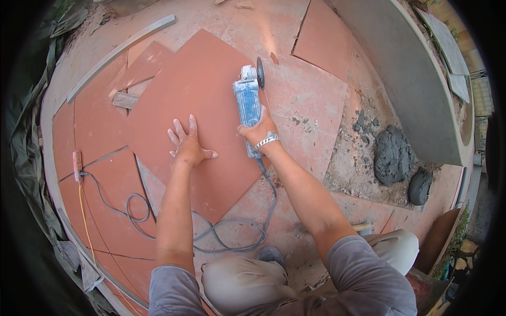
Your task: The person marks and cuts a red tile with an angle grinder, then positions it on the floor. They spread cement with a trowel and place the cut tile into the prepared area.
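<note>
As left hand rests, fingers spread, on large red tile at 11 o'clock, right hand wraps around blue angle grinder at 12 o'clock, along tile's edge. Power cord loops at 6 o'clock. Dark grey mortar mound sits on rubble-strewn ground at 3 o'clock; curved concrete wall at 2 o'clock; more red tiles toward 9 o'clock.

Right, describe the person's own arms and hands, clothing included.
Short grey fabric sleeves end near the elbows. The ungloved right hand has a silver metal chain bracelet at its wrist; the ungloved left hand has pale dust on its fingertips.
</note>
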`<state>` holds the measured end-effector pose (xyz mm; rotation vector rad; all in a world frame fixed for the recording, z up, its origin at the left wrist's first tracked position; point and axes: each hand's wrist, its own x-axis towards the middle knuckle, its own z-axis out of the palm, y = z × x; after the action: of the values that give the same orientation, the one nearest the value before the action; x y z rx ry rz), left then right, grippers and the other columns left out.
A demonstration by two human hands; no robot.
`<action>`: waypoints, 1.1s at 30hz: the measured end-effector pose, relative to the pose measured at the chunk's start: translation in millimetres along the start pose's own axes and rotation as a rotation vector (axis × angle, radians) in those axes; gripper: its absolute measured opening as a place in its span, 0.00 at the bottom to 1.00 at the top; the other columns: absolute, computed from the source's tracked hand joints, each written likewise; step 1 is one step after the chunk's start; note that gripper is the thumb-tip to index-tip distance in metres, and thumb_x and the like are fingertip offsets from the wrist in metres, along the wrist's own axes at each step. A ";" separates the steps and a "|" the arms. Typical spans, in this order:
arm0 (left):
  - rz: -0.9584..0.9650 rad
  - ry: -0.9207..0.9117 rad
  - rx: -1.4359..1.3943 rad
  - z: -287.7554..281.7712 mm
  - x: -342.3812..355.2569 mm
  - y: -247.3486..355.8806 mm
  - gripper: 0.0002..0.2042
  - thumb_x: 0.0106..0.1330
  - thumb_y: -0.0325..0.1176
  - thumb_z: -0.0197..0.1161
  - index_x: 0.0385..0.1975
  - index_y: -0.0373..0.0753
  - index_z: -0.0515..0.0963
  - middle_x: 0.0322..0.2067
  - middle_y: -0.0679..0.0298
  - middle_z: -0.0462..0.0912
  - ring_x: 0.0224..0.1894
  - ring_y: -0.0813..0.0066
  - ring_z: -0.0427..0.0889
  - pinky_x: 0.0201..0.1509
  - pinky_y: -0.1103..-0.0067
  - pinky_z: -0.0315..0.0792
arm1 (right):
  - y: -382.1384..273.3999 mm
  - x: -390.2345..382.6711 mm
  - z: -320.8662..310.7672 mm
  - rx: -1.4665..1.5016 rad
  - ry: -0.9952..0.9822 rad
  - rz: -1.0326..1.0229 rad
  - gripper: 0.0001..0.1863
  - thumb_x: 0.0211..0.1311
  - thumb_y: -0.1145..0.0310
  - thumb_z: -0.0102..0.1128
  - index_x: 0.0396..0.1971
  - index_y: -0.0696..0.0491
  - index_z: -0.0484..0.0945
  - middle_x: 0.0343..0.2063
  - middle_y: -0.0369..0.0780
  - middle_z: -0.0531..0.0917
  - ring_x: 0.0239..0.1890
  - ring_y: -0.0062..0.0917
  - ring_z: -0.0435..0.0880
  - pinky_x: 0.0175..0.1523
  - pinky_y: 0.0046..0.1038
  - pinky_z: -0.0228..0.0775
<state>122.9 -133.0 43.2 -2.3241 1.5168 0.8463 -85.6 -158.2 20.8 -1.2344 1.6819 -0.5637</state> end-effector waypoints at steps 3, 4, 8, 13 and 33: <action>-0.011 -0.009 -0.006 0.1 1.7 -0.4 0.71 0.38 0.43 0.88 0.80 0.58 0.37 0.80 0.51 0.25 0.80 0.40 0.27 0.68 0.31 0.56 | 3.4 -1.0 -0.3 0.001 0.002 -0.019 0.55 0.45 0.56 0.75 0.70 0.66 0.57 0.54 0.56 0.82 0.55 0.42 0.84 0.61 0.36 0.75; -0.020 -0.015 -0.015 0.0 1.9 -0.3 0.70 0.39 0.43 0.88 0.80 0.58 0.37 0.80 0.52 0.25 0.80 0.41 0.26 0.70 0.32 0.55 | 4.2 -1.4 -0.6 -0.002 -0.003 -0.022 0.54 0.44 0.56 0.75 0.70 0.66 0.58 0.54 0.56 0.82 0.55 0.43 0.84 0.61 0.36 0.75; -0.014 -0.013 0.001 -1.7 1.4 0.6 0.72 0.38 0.44 0.88 0.80 0.58 0.36 0.79 0.50 0.25 0.80 0.38 0.27 0.67 0.31 0.58 | 7.0 -2.7 -0.2 0.003 -0.005 -0.024 0.55 0.44 0.56 0.77 0.69 0.65 0.59 0.54 0.56 0.82 0.55 0.43 0.84 0.61 0.37 0.75; -0.033 -0.021 -0.019 -4.1 1.4 2.3 0.70 0.40 0.42 0.87 0.80 0.58 0.38 0.80 0.53 0.25 0.81 0.43 0.27 0.71 0.33 0.54 | 12.7 -3.4 2.2 -0.049 0.016 -0.031 0.54 0.44 0.56 0.77 0.69 0.65 0.59 0.54 0.56 0.82 0.55 0.43 0.84 0.60 0.37 0.76; -0.007 -0.006 -0.006 2.1 8.5 -3.3 0.72 0.38 0.43 0.88 0.80 0.58 0.36 0.79 0.51 0.24 0.80 0.38 0.27 0.67 0.31 0.58 | 24.3 -24.0 -5.2 -0.043 -0.040 0.008 0.53 0.44 0.56 0.74 0.69 0.64 0.59 0.54 0.57 0.82 0.55 0.44 0.84 0.61 0.37 0.75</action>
<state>127.7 -137.0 36.2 -2.3273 1.5055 0.8561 -100.6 -127.9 13.9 -1.2605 1.6722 -0.4971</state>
